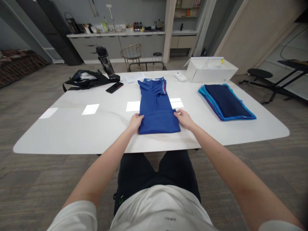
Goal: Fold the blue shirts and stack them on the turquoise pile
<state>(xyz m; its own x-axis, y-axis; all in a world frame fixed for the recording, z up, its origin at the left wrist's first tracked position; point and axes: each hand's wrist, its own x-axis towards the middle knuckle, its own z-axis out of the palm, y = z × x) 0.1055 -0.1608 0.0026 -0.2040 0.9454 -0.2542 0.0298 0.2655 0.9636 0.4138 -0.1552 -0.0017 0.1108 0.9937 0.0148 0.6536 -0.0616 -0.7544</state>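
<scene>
A blue shirt lies on the white table in front of me, its sides tucked in to a long narrow shape. Its collar end points away from me, and a sleeve with a red and white stripe rests on top at the right. The near end is doubled over into a flat band. My left hand pinches the left edge of that band. At the band's right edge, my right hand grips the cloth between thumb and fingers. Both hands are closed, low against the tabletop.
A stack of folded clothes lies at the right. Behind it stand a white box and a small white device. At the back left are a black bag, a dark bottle, a phone and paper sheets.
</scene>
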